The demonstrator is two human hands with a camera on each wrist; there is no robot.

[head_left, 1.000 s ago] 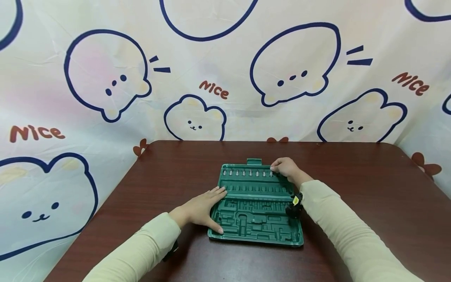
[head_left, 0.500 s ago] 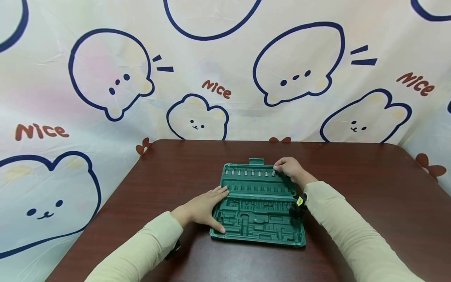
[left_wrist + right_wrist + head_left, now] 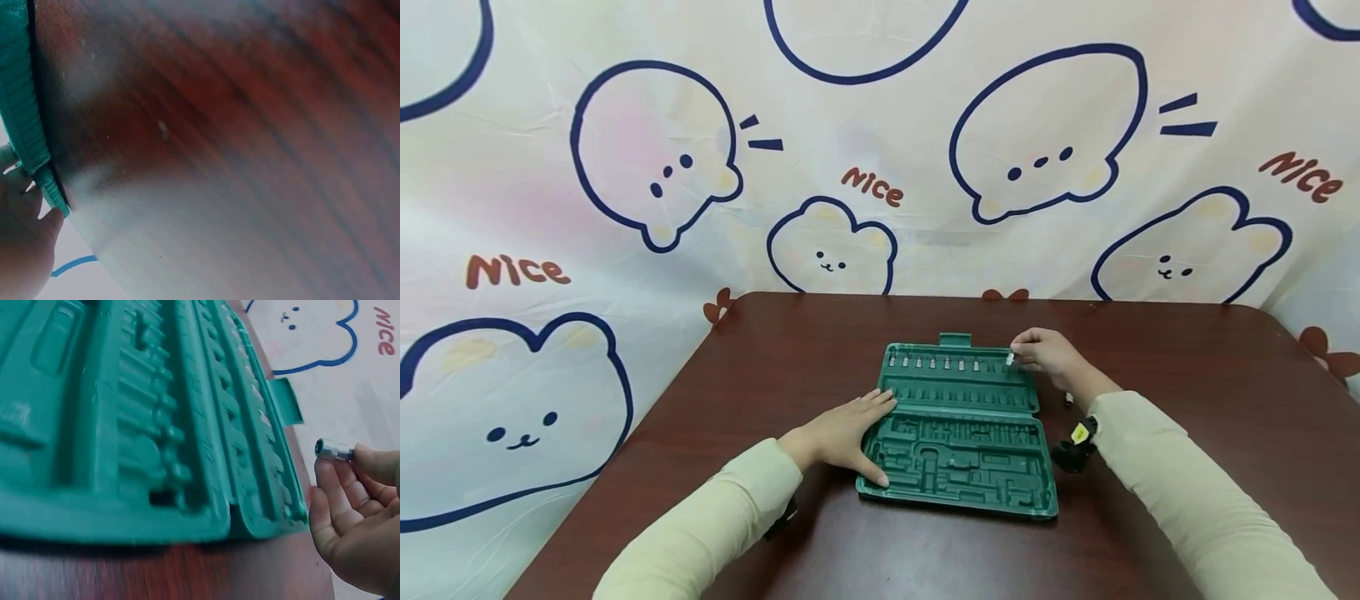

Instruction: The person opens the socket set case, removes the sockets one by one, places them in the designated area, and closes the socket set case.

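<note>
The word "Nice" stands three times on the pale cloth (image 3: 925,250) behind the surface (image 3: 745,375), in red-brown letters: a left "Nice" (image 3: 518,272), a middle "Nice" (image 3: 872,187) and a right "Nice" (image 3: 1301,176). The right wrist view shows a sideways "Nice" (image 3: 384,330) on the cloth too. A yellow label (image 3: 1080,433) on the black wrist camera (image 3: 1070,456) is too small to read.

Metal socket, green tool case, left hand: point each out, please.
Metal socket (image 3: 333,450), right wrist view: on its side.
Green tool case (image 3: 964,412), head view: hinge strip between its halves.
Left hand (image 3: 844,432), head view: its back.
</note>
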